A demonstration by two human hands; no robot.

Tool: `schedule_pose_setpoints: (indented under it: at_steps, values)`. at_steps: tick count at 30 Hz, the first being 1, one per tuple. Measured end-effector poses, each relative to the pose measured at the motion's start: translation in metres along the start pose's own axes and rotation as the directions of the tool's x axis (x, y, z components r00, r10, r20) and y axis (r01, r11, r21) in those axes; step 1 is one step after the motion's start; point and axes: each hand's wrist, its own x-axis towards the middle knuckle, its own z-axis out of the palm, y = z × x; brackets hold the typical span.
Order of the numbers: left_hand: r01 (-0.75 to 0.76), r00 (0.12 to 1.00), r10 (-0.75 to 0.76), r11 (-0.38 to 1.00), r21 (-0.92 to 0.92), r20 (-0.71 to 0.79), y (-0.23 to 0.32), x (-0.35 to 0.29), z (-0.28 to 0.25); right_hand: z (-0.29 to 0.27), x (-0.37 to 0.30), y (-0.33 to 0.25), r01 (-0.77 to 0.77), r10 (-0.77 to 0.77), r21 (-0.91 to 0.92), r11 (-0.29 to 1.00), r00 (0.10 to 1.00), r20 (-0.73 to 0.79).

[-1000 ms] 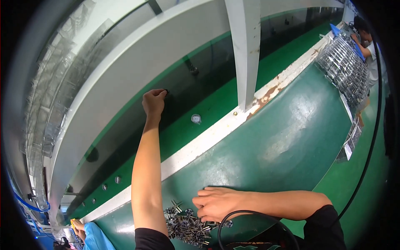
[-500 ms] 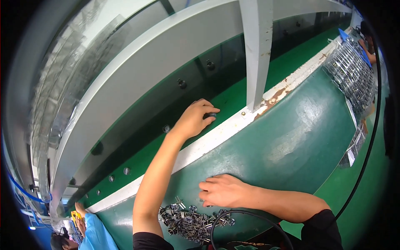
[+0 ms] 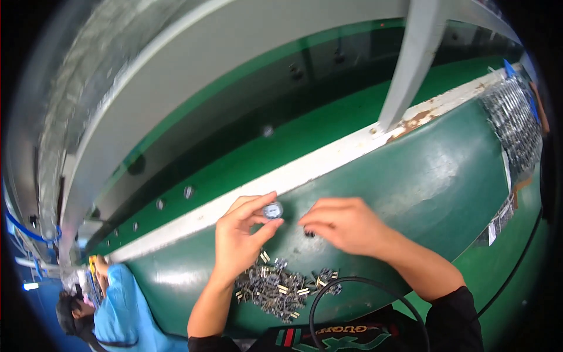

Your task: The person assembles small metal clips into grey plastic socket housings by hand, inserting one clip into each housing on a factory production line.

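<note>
Above the green tabletop, my left hand [image 3: 237,237] pinches a small round grey part [image 3: 272,210] between thumb and fingers, its pale face showing. Close by on the right, my right hand [image 3: 355,226] is closed with its fingertips around a small dark part [image 3: 309,232]; its exact kind is mostly hidden by the fingers. The two hands are a short gap apart. Below them lies a heap of small dark parts with flat metal prongs [image 3: 275,293], loose on the table [image 3: 404,188].
Past a worn white ledge [image 3: 328,159] runs a green conveyor belt [image 3: 229,179] carrying several small round parts [image 3: 188,192]. A grey metal post [image 3: 410,64] rises from the ledge. Stacked metallic parts [image 3: 513,120] sit far right. A co-worker in blue [image 3: 126,308] is at left. A black cable [image 3: 375,284] loops in front.
My left hand has come back from the belt to above the table with the round part. My right hand has lifted from beside the heap, holding a small dark part. The view has shifted.
</note>
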Motion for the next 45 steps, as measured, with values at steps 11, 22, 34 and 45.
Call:
schedule_pose_setpoints:
  at_steps: [11,22,34,45]
  values:
    - [0.172,0.983,-0.171,0.985,-0.009,0.07,-0.007,-0.034,0.023,0.008,0.007,-0.016,0.064,-0.061,0.02,0.998,0.992,-0.11]
    - [0.187,0.973,-0.193,0.981,0.057,0.129,-0.01,-0.039,0.029,0.009,0.002,-0.023,0.125,-0.136,-0.223,0.967,0.99,-0.034]
    - [0.291,0.95,-0.253,0.929,-0.228,0.183,-0.003,-0.038,0.033,0.018,-0.004,-0.025,0.257,-0.321,-0.34,0.905,0.935,-0.148]
    - [0.284,0.959,-0.272,0.921,-0.266,0.082,0.013,-0.028,0.006,0.031,-0.005,-0.025,0.325,-0.37,-0.203,0.924,0.892,-0.258]
